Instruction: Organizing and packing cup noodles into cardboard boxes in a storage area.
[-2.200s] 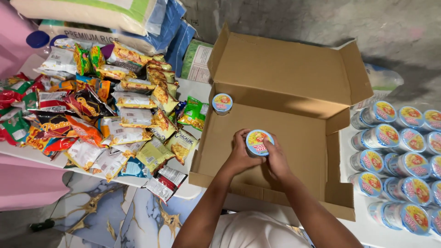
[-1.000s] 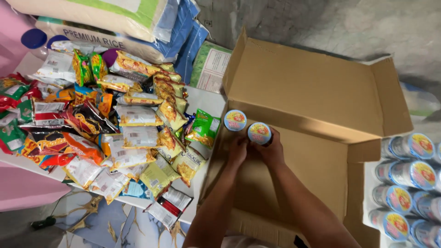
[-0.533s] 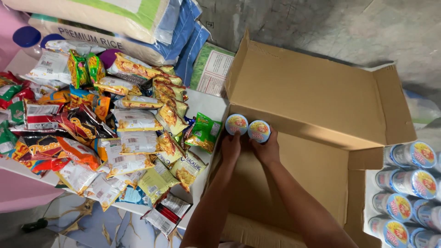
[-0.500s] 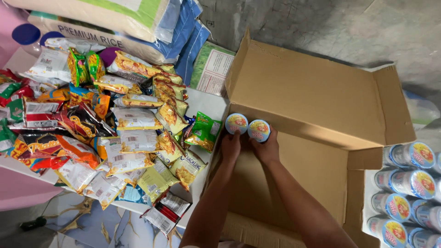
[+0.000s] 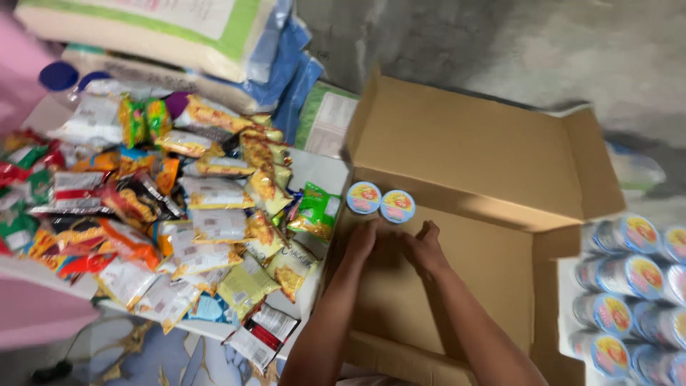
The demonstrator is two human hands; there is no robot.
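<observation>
Two round cups with colourful foil lids, the left cup (image 5: 364, 197) and the right cup (image 5: 397, 206), stand side by side in the far left corner of an open brown cardboard box (image 5: 493, 250). My left hand (image 5: 361, 239) and my right hand (image 5: 424, 248) are inside the box just below the cups, fingers slightly apart, holding nothing. Both hands sit a short way back from the cups, not touching them.
Several snack packets (image 5: 179, 214) cover a white table left of the box. Large sacks (image 5: 157, 36) lie stacked behind them. A wrapped pack of several more cups (image 5: 632, 286) sits at the right. The box's flaps (image 5: 464, 143) stand open at the back.
I carried the second cup forward and set it beside the first in the box's corner. Both hands then let go and drew back toward me.
</observation>
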